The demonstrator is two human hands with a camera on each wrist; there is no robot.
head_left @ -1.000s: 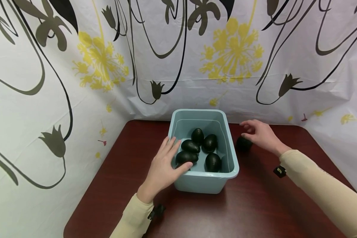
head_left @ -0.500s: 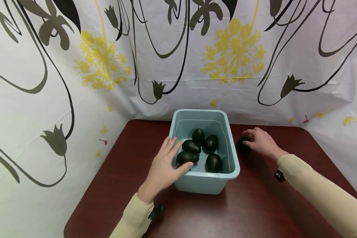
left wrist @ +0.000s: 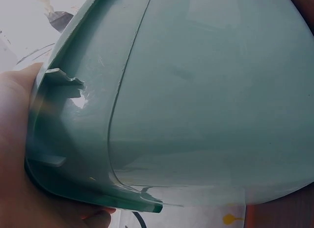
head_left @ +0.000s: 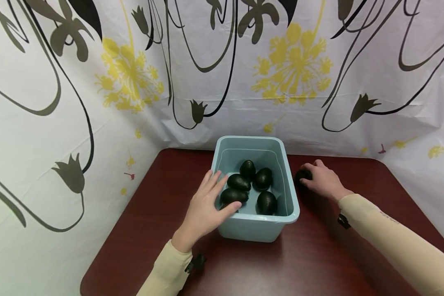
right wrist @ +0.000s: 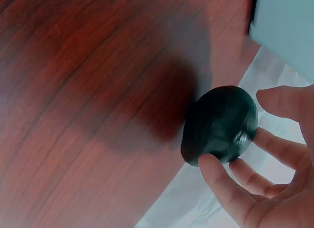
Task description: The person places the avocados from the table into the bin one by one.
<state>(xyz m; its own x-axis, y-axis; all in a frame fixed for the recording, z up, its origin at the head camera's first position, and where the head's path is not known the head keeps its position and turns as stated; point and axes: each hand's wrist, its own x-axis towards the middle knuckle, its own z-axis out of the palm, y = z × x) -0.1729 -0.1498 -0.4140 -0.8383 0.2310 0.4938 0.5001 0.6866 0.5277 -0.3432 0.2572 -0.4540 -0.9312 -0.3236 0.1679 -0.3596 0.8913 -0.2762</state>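
Observation:
A light blue plastic bin (head_left: 251,231) stands on the table with several dark green avocados (head_left: 267,203) lying inside. My left hand (head_left: 203,207) rests over the bin's front left corner, fingers straight and spread across the rim. In the left wrist view, that hand (left wrist: 14,139) lies along the rim, and the bin's outer wall (left wrist: 206,100) fills most of the picture. To the right of the bin, my right hand (head_left: 323,181) grips a single avocado (head_left: 303,174) on the table. The right wrist view shows fingertips (right wrist: 211,164) curled around this avocado (right wrist: 221,122).
The dark red-brown wooden table (head_left: 318,263) has rounded corners. Behind it and to the sides hangs a white curtain (head_left: 222,88) with grey and yellow floral prints. A small black device (head_left: 344,221) sits at the right wrist, another (head_left: 195,263) at the left.
My right hand has come down and slightly left onto the avocado beside the bin, its fingers closing around it. The left hand stays at the rim, and the avocados in the bin have not moved.

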